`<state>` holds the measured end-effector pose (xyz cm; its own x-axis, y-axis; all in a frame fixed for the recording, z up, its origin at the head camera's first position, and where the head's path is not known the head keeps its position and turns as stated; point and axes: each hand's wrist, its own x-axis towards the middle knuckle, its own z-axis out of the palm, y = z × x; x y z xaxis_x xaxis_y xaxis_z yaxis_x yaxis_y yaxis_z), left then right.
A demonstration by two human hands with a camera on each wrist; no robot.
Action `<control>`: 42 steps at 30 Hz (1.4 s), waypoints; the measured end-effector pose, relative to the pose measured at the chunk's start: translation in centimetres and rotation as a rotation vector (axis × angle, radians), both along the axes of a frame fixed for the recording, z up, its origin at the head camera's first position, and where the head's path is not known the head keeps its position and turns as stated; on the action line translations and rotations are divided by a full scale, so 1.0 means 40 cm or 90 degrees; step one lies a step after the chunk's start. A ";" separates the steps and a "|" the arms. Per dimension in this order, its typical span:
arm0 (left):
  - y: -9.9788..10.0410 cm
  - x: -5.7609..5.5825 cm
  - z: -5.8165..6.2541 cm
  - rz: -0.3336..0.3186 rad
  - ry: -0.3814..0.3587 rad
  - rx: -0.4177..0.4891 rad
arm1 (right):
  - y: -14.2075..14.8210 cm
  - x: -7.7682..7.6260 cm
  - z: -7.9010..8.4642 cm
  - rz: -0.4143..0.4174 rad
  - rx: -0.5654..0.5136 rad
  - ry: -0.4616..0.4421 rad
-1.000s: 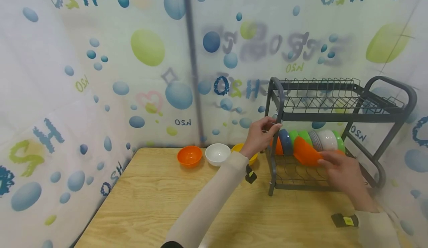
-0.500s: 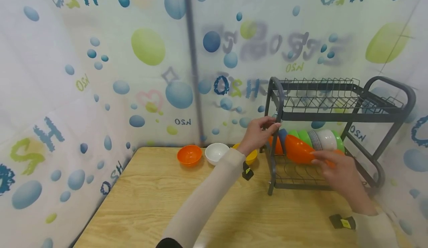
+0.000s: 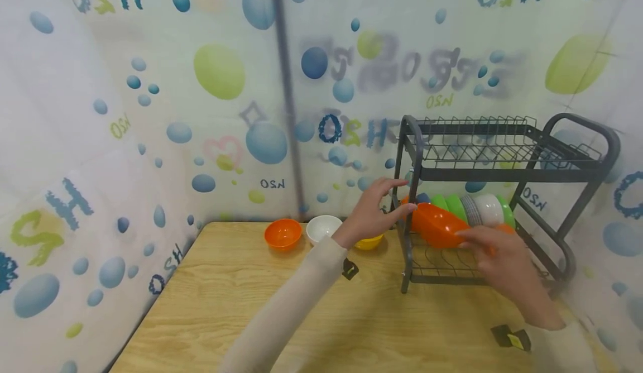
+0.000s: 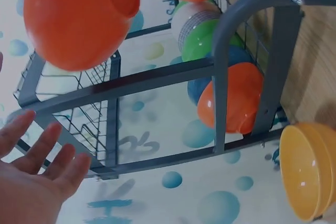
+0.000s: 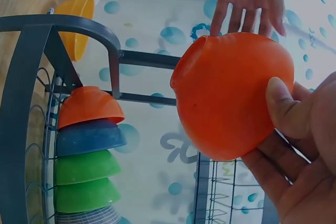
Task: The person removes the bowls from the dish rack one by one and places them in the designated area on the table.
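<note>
My right hand (image 3: pixel 507 256) pinches an orange bowl (image 3: pixel 437 225) between thumb and fingers, in front of the rack's lower tier. Its outside and base ring face the right wrist camera, where the bowl (image 5: pixel 231 93) looks large. My left hand (image 3: pixel 369 211), fingers spread and holding nothing, is beside the left post of the grey dish rack (image 3: pixel 507 175). In the right wrist view the left hand's fingertips come close to the bowl's edge. Inside the lower tier stands a row of bowls on edge: orange (image 5: pixel 89 106), blue (image 5: pixel 86 137), green (image 5: pixel 86 167), patterned and white.
On the wooden table (image 3: pixel 281 306), an orange bowl (image 3: pixel 283 234), a white bowl (image 3: pixel 324 230) and yellow bowls (image 4: pixel 304 171) stand along the back edge, left of the rack. The rack's upper tier has wire slots. A printed curtain (image 3: pixel 226 110) hangs behind.
The orange bowl in my right hand has moved left along the rack and turned. My left hand has drawn back left from the rack post, its fingers spreading apart.
</note>
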<state>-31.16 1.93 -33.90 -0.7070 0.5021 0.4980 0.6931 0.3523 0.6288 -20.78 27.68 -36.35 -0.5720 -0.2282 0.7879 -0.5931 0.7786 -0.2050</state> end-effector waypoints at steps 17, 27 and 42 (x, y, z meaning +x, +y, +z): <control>-0.063 0.142 -0.029 -0.099 0.246 -0.151 | -0.083 0.011 -0.010 0.153 0.077 0.041; -0.111 0.176 -0.044 -0.095 0.318 -0.241 | -0.118 0.006 -0.016 0.167 0.157 0.061; -0.149 0.177 -0.066 -0.102 0.366 -0.177 | -0.150 -0.014 -0.022 0.239 0.118 -0.009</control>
